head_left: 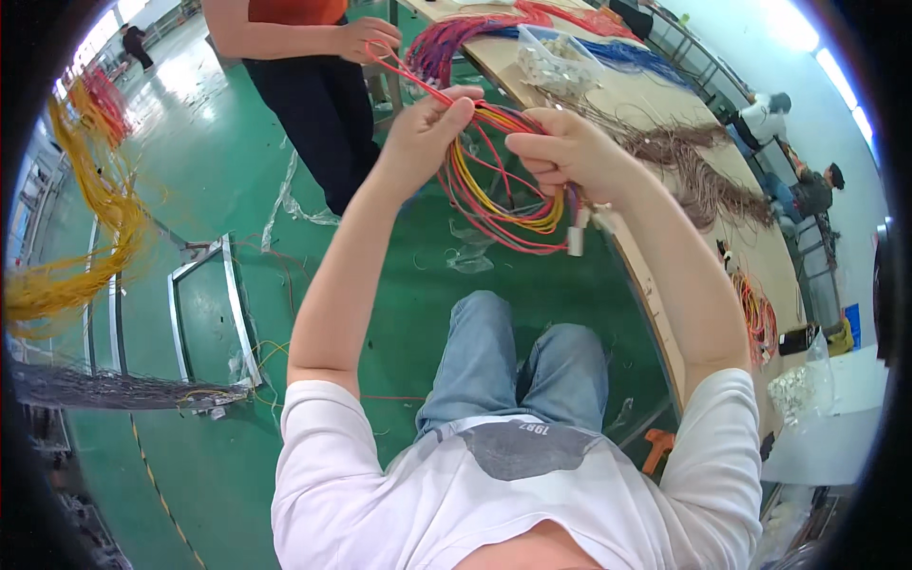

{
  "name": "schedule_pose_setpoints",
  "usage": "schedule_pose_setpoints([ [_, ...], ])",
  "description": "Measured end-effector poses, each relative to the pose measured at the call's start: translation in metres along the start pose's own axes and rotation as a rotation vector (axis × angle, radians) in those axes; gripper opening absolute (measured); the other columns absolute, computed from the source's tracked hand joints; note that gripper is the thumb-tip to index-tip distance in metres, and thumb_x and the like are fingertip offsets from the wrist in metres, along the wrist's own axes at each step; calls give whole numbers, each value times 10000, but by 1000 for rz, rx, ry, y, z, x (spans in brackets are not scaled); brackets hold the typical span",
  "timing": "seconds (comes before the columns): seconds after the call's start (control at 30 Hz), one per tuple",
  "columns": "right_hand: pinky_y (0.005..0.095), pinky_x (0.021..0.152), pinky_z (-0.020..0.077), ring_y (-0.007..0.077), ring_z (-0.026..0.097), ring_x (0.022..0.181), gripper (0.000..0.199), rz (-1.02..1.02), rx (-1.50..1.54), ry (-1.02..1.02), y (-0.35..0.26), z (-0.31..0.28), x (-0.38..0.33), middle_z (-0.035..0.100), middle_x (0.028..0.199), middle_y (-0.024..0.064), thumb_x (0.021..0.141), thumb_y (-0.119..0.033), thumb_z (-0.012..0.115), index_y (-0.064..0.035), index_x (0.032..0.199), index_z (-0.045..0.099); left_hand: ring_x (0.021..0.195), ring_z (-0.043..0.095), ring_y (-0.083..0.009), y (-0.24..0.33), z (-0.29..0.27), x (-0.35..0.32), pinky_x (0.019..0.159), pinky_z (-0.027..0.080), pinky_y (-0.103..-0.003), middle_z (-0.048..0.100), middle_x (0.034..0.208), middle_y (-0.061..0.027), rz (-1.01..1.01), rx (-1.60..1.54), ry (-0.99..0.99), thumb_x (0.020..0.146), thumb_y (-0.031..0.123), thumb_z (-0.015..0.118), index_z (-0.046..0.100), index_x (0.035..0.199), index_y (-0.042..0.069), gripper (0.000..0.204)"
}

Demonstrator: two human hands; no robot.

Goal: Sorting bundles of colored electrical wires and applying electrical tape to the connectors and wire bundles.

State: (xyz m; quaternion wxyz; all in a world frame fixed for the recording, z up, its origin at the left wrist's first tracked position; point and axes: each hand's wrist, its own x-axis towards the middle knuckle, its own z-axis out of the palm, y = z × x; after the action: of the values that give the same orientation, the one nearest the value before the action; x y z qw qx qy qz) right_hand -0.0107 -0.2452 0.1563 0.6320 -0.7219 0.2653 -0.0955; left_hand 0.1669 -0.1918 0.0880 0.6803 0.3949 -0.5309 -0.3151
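A looped bundle of red, yellow and dark wires [494,195] hangs between my two hands, above my knees. My left hand [429,133] is closed round the upper left of the bundle, thumb on top. On the other side my right hand [568,157] grips the bundle with bent fingers. A white connector [575,241] dangles at the bundle's lower right end, below my right hand. Red wires run from my left hand up to the hand [369,40] of a co-worker in dark trousers, who stands ahead on the left.
A long worktable [627,223] runs along my right, bearing brown wires [703,161], a clear plastic bin [559,59] of small parts and blue wires [636,59]. Yellow wires [104,209] hang at the left near a metal frame [228,304]. An orange-handled tool [657,450] is beside my right hip.
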Motion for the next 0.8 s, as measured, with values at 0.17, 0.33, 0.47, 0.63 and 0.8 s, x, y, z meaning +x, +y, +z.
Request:
schedule_pose_setpoints([
  [0.17, 162, 355, 178, -7, 258, 411, 170, 81, 2, -60, -13, -5, -63, 325, 522, -85, 829, -165, 536, -25, 920, 502, 797, 570, -120, 59, 15, -28, 750, 431, -222, 615, 869, -79, -280, -193, -360, 881, 285, 453, 589, 952, -43, 362],
  [0.33, 163, 357, 194, -7, 261, 415, 231, 110, -86, -15, -15, -15, -125, 357, 536, -77, 797, -216, 583, -19, 900, 519, 768, 608, -190, 65, -24, -59, 751, 449, -280, 623, 870, -130, -386, 602, 79, 849, 287, 503, 589, 940, -33, 344],
  [0.47, 204, 477, 352, 43, 421, 549, 196, 126, -499, -26, -8, -2, -139, 474, 623, -31, 756, -181, 607, -5, 815, 545, 648, 586, -152, 105, 63, -77, 622, 453, -277, 621, 800, -83, 293, 619, -216, 817, 249, 544, 583, 928, 26, 252],
  [0.63, 262, 670, 418, 158, 525, 742, 267, -351, -971, 298, 17, 3, -159, 555, 779, 54, 711, -174, 651, -9, 892, 545, 522, 499, -50, 87, 103, -73, 563, 422, -229, 550, 635, -19, -588, 213, -851, 788, 236, 590, 528, 882, 34, 231],
  [0.8, 358, 794, 391, 241, 513, 906, 314, -629, -998, 799, 65, 52, -203, 560, 886, 94, 683, -174, 638, -41, 947, 531, 461, 392, -49, 61, 119, -100, 541, 415, -231, 398, 540, 42, -806, -294, -640, 820, 241, 568, 484, 838, 32, 226],
])
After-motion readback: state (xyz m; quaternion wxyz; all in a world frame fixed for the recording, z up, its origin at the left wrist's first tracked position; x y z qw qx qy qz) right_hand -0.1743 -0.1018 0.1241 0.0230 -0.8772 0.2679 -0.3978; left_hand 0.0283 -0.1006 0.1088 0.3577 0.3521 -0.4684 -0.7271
